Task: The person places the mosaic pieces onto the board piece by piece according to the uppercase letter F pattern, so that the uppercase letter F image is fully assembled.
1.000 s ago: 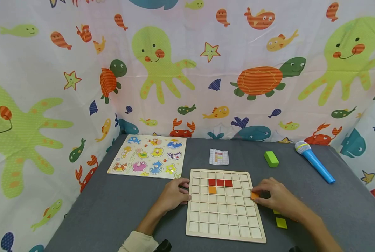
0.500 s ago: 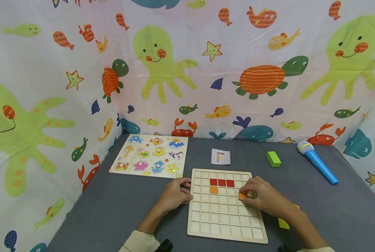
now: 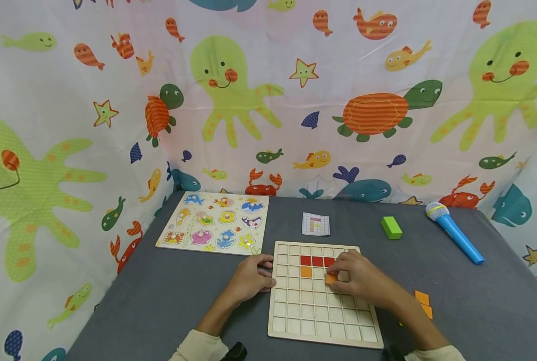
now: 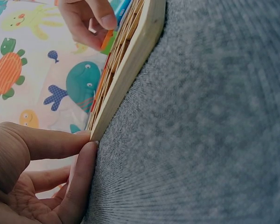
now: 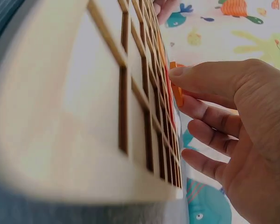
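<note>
A square wooden grid board lies on the dark grey tabletop. Three red tiles form a row in its upper cells, with an orange tile set below the leftmost one. My left hand is at the board's left side; thumb and a finger pinch its edge in the left wrist view. Over the board, my right hand pinches another orange tile between thumb and forefinger. In the right wrist view this tile stands tilted, close to the grid, its other fingers loosely bent.
Loose orange tiles lie right of the board, partly behind the right forearm. Beyond the board are a small pattern card, a green block and a blue toy microphone. A sea-animal peg puzzle lies back left, before a printed curtain.
My right hand has carried the orange tile leftward from the board's right edge to below the rightmost red tile. Loose orange tiles now show behind the forearm. The left hand stays on the edge.
</note>
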Available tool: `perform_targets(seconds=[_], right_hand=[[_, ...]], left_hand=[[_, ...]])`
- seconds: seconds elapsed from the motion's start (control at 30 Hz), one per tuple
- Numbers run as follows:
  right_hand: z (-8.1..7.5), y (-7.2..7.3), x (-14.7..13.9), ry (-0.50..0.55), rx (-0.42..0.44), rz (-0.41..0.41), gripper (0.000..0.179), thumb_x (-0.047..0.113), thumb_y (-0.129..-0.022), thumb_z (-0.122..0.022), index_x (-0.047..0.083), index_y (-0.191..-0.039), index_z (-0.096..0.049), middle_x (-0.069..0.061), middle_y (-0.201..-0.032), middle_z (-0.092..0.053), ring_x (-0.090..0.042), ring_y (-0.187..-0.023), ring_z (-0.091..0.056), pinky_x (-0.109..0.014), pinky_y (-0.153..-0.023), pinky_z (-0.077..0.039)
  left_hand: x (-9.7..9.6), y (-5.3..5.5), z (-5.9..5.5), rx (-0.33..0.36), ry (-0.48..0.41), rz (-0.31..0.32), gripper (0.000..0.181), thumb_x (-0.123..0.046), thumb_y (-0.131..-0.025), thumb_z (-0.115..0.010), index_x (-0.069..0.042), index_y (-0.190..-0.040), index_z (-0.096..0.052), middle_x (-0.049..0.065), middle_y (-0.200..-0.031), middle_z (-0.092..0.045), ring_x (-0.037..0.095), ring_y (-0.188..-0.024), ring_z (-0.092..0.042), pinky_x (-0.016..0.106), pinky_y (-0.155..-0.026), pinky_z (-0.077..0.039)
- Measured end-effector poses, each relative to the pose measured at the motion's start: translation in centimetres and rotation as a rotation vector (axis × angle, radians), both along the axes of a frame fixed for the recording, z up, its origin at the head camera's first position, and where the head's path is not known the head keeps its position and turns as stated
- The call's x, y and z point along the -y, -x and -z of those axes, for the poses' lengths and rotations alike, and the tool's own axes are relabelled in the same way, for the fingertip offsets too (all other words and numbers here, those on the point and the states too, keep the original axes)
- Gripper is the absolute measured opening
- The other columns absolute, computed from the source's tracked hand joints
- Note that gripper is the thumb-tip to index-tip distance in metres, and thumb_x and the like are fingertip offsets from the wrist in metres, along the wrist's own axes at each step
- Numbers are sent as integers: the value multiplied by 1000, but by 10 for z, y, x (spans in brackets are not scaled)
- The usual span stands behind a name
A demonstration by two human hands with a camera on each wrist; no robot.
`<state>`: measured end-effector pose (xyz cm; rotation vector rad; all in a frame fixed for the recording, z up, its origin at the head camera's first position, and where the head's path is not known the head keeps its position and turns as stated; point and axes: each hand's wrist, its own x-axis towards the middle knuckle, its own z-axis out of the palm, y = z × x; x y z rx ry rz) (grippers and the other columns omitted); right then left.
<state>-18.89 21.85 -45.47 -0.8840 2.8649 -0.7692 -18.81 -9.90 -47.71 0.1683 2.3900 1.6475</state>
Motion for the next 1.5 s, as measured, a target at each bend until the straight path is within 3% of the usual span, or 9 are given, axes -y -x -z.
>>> perform_targets(seconds=[0.5,0.83,1.03,1.5], right_hand=[[-1,3,33,-21,38,-30,21,29,-93,-81,20,-112,-82,11,-107,-65,-14,-106,-54,-42,-92,-54],[1,4,47,-16,-4,-91,20,28,-94,-82,17,-110,-82,7,-108,-67,-16,-104,-56,-44,-92,-54],[2,3,53,-2,27,-78,21,27,-92,-84,17,-110,-81,3,-115,-69,-21,-111,-59,-52,-98,-55],[4,1,54,-17,37,-56,23,24,-91,-84,17,-112,-81,-1,-120,-71,-24,-115,-60,-54,-102,-54]], left_hand=[[0,1,1,5,-8,1,61,5,-83,-82,4,-141,-61,14,-119,-64,20,-95,-69,35,-69,-66],[0,2,2,1,-1,0,60,5,-83,-82,4,-140,-62,13,-118,-64,20,-95,-69,35,-69,-66],[1,1,3,5,-7,-2,60,5,-83,-82,4,-140,-62,13,-118,-65,20,-95,-69,34,-68,-66],[2,1,5,3,-16,-2,61,5,-83,-82,5,-141,-61,14,-119,-65,19,-95,-69,34,-67,-66]])
